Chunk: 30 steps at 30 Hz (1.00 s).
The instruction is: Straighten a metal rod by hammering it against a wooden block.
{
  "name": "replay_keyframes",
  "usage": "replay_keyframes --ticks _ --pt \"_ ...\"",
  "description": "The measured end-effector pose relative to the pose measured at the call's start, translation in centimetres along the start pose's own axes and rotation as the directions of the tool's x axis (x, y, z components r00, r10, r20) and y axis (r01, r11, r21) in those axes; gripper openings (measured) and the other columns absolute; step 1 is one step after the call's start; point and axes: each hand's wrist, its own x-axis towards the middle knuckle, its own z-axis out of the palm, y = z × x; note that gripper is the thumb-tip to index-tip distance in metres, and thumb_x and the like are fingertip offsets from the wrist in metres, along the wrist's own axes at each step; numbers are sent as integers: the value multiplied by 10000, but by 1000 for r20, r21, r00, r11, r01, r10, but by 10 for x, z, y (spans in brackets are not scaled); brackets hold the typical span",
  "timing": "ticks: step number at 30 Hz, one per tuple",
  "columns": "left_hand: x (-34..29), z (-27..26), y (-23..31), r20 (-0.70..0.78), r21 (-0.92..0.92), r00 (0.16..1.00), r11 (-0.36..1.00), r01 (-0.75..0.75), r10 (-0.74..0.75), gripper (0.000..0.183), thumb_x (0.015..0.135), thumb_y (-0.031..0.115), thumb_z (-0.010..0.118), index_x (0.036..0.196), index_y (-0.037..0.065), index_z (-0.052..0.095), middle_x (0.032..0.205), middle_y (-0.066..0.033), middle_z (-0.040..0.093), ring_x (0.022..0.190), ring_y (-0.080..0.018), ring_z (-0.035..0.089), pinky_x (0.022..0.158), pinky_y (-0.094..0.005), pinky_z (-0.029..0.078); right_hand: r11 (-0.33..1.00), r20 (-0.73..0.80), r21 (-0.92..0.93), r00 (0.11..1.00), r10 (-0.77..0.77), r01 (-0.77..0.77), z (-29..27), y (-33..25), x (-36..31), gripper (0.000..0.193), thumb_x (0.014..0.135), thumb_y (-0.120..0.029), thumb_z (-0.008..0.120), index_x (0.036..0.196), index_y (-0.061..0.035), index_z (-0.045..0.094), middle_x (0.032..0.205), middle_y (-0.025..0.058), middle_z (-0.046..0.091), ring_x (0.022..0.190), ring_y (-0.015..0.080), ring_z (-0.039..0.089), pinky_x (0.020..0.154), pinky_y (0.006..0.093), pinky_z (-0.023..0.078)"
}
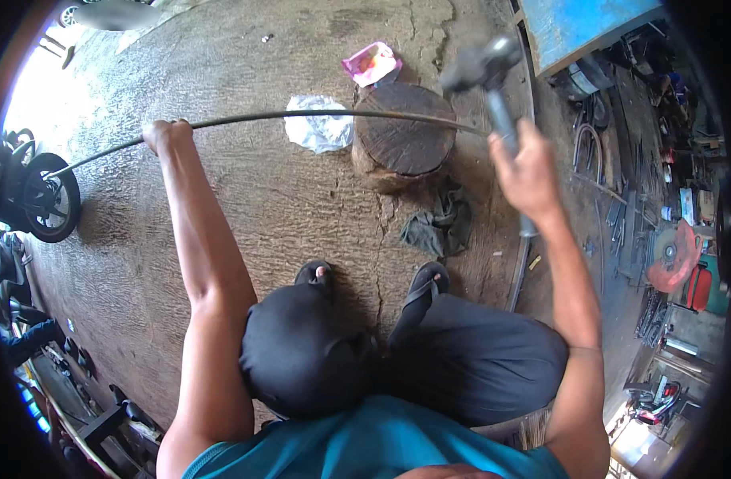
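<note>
My left hand (167,136) is closed around a long thin metal rod (258,117), with the arm stretched out to the left. The rod runs sideways across the top of an upright wooden stump (405,140); its left end reaches toward a motorcycle wheel, its right end lies near my right hand. In my right hand (529,176) is a hammer (501,120), gripped by the handle. Its head, blurred by motion, is raised to the right of the stump. Whether the hammer's handle hides part of the rod's right end, I cannot tell.
White crumpled plastic (319,124) and a pink packet (372,64) lie by the stump. A dark rag (439,227) is on the concrete floor before my feet. A motorcycle (46,195) stands at the left, a blue table (581,32) at the upper right, with tools and metal scraps along the right.
</note>
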Motion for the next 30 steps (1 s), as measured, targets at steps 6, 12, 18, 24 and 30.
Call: replay_keyframes --ticks 6,12,18,24,30 --pt "11 -1 7 10 66 1000 997 -28 27 426 965 204 453 1319 -28 395 1223 -88 529 999 -209 537 802 -413 482 972 -305 237 950 62 13 -14 -31 17 182 964 -173 558 877 -14 539 598 8 521 503 109 476 468 316 407" --pt "5 -2 2 34 -14 999 999 42 -41 425 965 236 438 1312 -9 411 1230 -81 523 1012 -208 521 818 -426 465 934 93 -221 947 307 -281 55 34 -16 180 875 -123 605 860 39 527 698 284 583 753 486 606 565 452 448" --pt "6 -18 8 22 -51 998 997 64 -63 427 965 269 422 1305 10 427 1237 -74 517 1026 -207 506 835 -439 448 974 -12 -184 991 131 -131 -16 5 -12 271 909 -232 633 868 11 519 602 194 565 575 350 631 526 427 451" --pt "23 -15 11 7 19 1000 1000 14 -14 432 964 302 407 1297 29 443 1244 -67 511 1039 -205 490 852 -453 432 989 -300 114 945 127 -96 -13 -22 -1 221 946 -191 592 968 20 532 645 92 571 534 209 558 521 361 453" --pt "26 -14 12 10 -10 1000 1000 23 -23 440 964 334 391 1290 48 460 1251 -59 504 1052 -204 474 868 -466 415 931 174 -174 921 349 -320 63 26 -36 224 851 -77 605 955 90 499 737 328 600 769 499 620 621 545 478"
